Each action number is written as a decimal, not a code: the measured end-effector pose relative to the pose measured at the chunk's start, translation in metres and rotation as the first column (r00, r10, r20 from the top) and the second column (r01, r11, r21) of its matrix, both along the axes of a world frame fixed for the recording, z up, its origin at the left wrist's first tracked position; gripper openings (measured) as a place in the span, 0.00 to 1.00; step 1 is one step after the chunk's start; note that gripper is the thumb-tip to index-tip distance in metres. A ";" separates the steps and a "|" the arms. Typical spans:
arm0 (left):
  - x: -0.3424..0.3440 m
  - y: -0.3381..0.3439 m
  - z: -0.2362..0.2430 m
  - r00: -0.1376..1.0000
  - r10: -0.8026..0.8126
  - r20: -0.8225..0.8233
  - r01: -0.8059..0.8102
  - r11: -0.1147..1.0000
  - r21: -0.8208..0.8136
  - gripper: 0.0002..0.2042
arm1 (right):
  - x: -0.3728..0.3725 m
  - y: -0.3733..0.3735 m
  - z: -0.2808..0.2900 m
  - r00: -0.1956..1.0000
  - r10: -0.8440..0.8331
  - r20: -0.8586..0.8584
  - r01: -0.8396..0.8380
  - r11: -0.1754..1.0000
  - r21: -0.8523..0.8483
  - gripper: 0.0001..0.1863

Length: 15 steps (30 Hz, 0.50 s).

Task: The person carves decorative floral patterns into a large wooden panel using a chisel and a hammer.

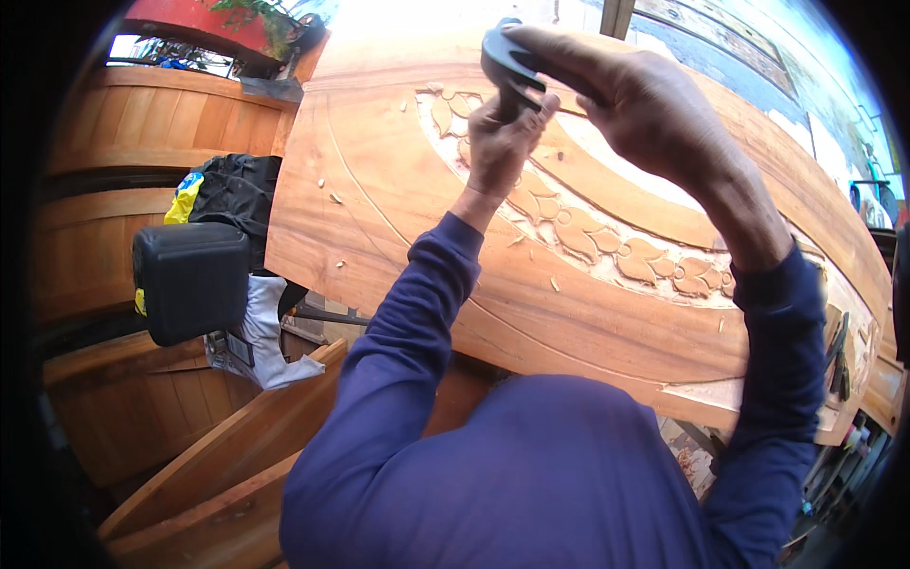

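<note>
Two hands: both at 12 to 1 o'clock in the view, high over the wooden panel [365, 228].
Left hand [504, 147]: closed around the lower neck of a dark tool [505, 59], thumb pointing up it.
Right hand [654, 114]: comes in from 2 o'clock, fingers laid over the tool's rounded top; how tightly they close, cannot tell.
Tool: dark grey, rounded, slotted on one side; working end hidden.
Carved band [578, 232]: leaves and petals in relief, curving from 12 toward 3 o'clock across the panel, close by the left hand.
Chips [336, 197]: scattered loose, several at 10 to 11 o'clock.
Slip risk: a skewed push or loose hold could send the tool across a petal, or into the supporting fingers.
Chip risk: loose bits under the tool could tip it or mark the surface.
Hand tools [838, 356]: dark, just past 3 o'clock near the panel's edge; a swinging right sleeve [782, 341] could knock them off.
Farther out: black jerrycan [192, 284] at 9, black bag [242, 194] at 10, wooden boards [223, 465] at 8.
</note>
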<state>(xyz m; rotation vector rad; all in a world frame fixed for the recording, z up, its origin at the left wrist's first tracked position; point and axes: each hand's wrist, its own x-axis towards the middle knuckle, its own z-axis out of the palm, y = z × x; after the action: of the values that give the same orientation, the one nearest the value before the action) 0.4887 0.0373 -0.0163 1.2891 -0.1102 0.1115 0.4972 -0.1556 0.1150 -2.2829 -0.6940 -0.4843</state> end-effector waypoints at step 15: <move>0.031 0.050 -0.024 0.999 -0.006 -0.044 -0.003 0.978 -0.209 0.21 | -0.047 -0.048 -0.046 0.969 0.089 -0.231 0.006 0.925 0.380 0.39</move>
<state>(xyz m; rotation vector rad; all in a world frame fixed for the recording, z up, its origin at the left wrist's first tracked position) 0.5194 0.0869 -0.0399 1.0803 -0.0597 0.0908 0.4499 -0.2038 0.0694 -1.9157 -0.4761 -0.2794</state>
